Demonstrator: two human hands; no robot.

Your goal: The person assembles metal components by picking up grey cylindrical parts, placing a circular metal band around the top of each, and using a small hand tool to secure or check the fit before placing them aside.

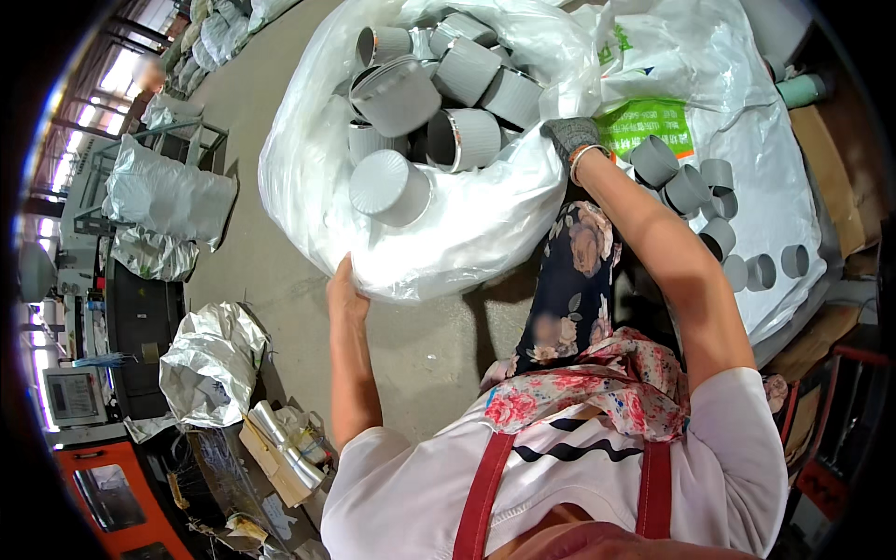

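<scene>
A large clear-white plastic bag (476, 238) stands wide in front of me, filled with several grey ribbed cylindrical caps (392, 98). At its near left side, my left hand (348, 291) grips the plastic, with the fingers partly hidden behind the film. My right hand (571, 138), in a dark grey glove, is closed on the bag's rim at the right. One cap (390, 187) lies closed end up on the near side of the heap, and others show open mouths.
On the right, loose grey caps (719, 238) lie on a white sack (784, 201) with a green printed patch. Silver film bags (213, 364) stand at the left, near an orange-red machine (117, 499). Cardboard (831, 177) stands at the far right.
</scene>
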